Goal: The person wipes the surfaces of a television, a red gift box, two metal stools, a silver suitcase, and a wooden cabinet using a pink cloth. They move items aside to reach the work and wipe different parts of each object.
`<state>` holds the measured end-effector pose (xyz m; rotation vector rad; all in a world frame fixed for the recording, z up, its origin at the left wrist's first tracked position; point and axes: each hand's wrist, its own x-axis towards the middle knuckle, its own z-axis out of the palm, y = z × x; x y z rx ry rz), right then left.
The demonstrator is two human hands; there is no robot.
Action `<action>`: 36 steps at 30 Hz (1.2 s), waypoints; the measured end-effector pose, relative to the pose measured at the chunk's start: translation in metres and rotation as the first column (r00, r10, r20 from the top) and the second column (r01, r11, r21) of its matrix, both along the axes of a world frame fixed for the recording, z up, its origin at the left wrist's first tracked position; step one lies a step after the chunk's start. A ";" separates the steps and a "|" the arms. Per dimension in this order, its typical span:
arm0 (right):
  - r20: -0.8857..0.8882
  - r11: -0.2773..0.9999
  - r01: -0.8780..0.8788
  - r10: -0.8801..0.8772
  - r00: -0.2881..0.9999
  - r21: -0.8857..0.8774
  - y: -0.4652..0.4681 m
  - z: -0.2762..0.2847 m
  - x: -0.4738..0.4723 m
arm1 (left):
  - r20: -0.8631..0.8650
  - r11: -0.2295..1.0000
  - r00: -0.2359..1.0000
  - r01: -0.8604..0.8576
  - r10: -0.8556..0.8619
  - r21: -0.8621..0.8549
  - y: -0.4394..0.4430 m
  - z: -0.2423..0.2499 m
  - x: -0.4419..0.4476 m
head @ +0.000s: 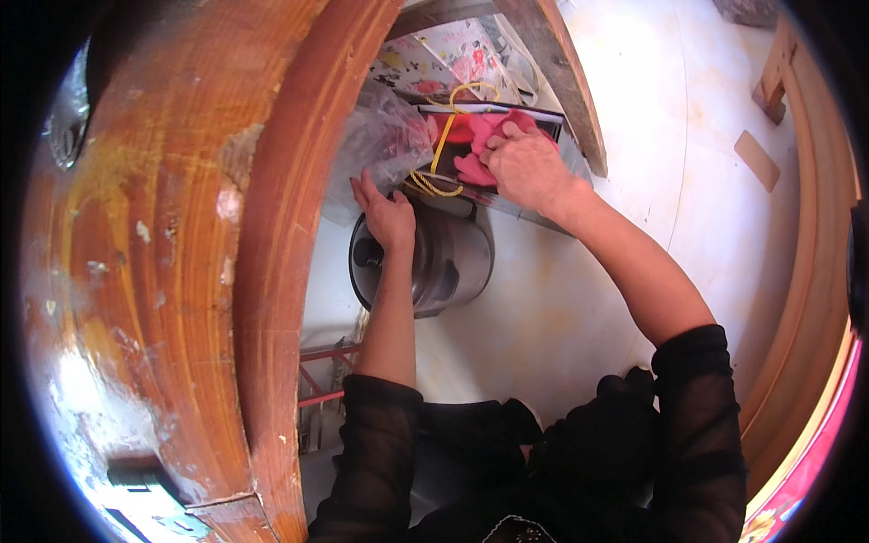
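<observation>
My right hand (526,166) grips a bunched pink cloth (477,170) and presses it against a dark, glossy box or gift bag (451,153) with yellow cord handles (442,141). Red shows on part of that dark surface. My left hand (388,217), its fingers apart, is beside a clear plastic bag (373,129); whether the fingertips touch it I cannot tell. Below that hand a dark metallic pot or canister (451,258) with a round lid rests on the floor, partly hidden by my left forearm. Some pink shows through the plastic.
A worn wooden tabletop (156,271) fills the left side, and a wooden leg (560,75) stands near the box. Behind the box is a flower-printed panel or bag (434,64). A red metal frame (326,373) sits under the table. At right is a wooden bench (815,237) on pale flooring (652,251).
</observation>
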<state>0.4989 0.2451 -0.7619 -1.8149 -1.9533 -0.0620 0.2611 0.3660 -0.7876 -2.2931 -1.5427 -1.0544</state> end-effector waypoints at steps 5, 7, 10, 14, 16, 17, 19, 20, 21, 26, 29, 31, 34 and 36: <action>-0.176 0.987 -0.097 0.074 0.982 -0.126 -0.006 0.022 0.019 | -0.054 0.910 0.998 -0.062 0.044 -0.409 0.015 0.020 -0.018; -0.204 0.937 -0.137 0.073 0.976 -0.322 -0.014 0.041 0.030 | -0.214 0.951 0.973 -0.139 0.080 -0.277 0.024 0.037 -0.035; -0.438 0.952 -0.159 0.028 0.898 -0.263 -0.034 0.054 0.033 | 0.058 0.977 0.985 -0.166 0.160 0.135 0.022 0.059 -0.067; -0.522 0.976 -0.167 0.070 0.850 -0.142 -0.036 0.043 0.003 | 0.065 0.937 0.971 -0.239 0.230 0.255 -0.009 0.078 -0.116; -0.504 0.973 -0.230 0.189 0.843 -0.020 -0.030 0.031 -0.017 | 0.052 0.957 0.979 -0.205 0.199 0.203 -0.036 0.078 -0.130; -0.503 0.966 -0.259 0.224 0.835 -0.001 -0.028 0.025 -0.025 | 0.060 0.972 0.981 -0.192 0.185 0.136 -0.051 0.078 -0.135; -0.564 0.963 -0.268 0.219 0.796 -0.005 -0.029 0.017 -0.039 | -0.097 0.984 0.991 -0.078 0.094 0.158 -0.085 0.083 -0.142; -0.585 0.959 -0.272 0.268 0.765 0.085 -0.030 0.012 -0.048 | -0.203 0.991 0.975 -0.062 0.086 0.122 -0.104 0.081 -0.148; -0.602 0.955 -0.274 0.283 0.747 0.110 -0.033 0.008 -0.056 | -0.278 0.996 0.958 -0.060 0.075 0.061 -0.124 0.078 -0.152; -0.566 0.810 -0.573 0.417 0.711 -0.123 -0.041 -0.026 -0.104 | -0.436 0.976 0.899 -0.060 -0.039 -0.211 -0.196 0.048 -0.171; -0.501 0.759 -0.610 0.446 0.741 -0.228 -0.036 -0.058 -0.124 | -0.482 0.915 0.865 -0.074 -0.139 -0.396 -0.207 0.032 -0.187; -0.516 0.782 -0.575 0.398 0.758 -0.241 -0.029 -0.078 -0.128 | -0.189 0.822 0.982 -0.088 -0.025 -0.562 -0.203 0.026 -0.201; -0.609 0.889 -0.423 0.241 0.755 -0.172 -0.022 -0.101 -0.120 | 0.528 0.733 0.684 -0.015 0.503 -0.680 -0.186 0.018 -0.227; -0.617 0.937 -0.305 0.141 0.774 -0.169 -0.013 -0.106 -0.114 | 0.750 0.765 0.151 -0.125 0.644 -0.632 -0.172 0.010 -0.243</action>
